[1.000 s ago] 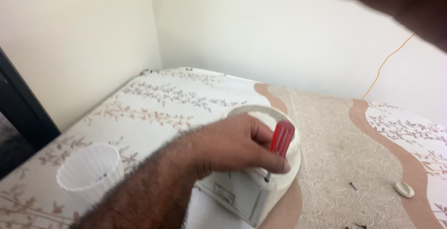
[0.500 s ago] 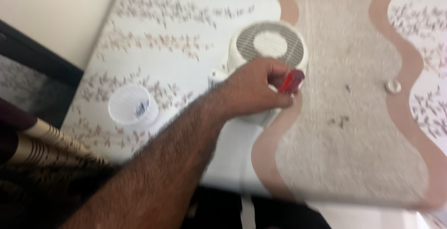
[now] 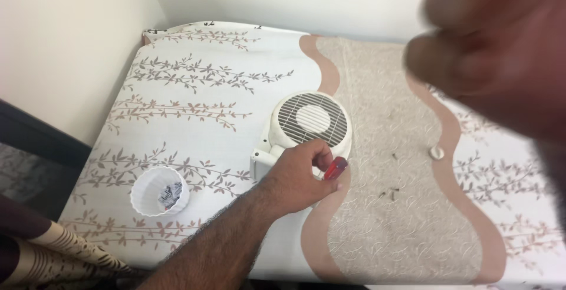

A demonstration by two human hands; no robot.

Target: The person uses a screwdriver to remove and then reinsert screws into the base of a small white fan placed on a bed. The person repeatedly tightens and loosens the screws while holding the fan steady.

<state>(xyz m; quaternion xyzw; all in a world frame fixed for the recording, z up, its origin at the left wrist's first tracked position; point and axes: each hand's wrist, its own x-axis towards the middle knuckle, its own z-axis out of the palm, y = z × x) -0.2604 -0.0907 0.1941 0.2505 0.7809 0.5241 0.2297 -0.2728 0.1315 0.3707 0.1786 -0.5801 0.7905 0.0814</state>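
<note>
Red plastic shows between the curled fingers of my left hand (image 3: 298,178): a red-handled tool, probably a small screwdriver (image 3: 335,168), gripped tight in a closed fist with only the butt of the handle poking out at the thumb side. Its working end is hidden under my palm, so I cannot tell what it touches. My knuckles rest against the lower rim of the round white plastic fan heater (image 3: 309,128), which lies on the table with its grey slatted grille and white centre disc facing up; its square base sticks out to the left, just beside my wrist.

My right hand (image 3: 495,66) is raised close to the camera, a dark blur at the upper right. Its fingers seem loosely bent, but I cannot tell whether they hold anything.

Everything sits on a white tablecloth with brown leaf sprigs and a wavy beige band (image 3: 194,89). A small white ribbed cup (image 3: 158,191) holding bits stands well to the left of my forearm, and a small white round piece (image 3: 436,153) lies on the cloth to the right of the heater.
</note>
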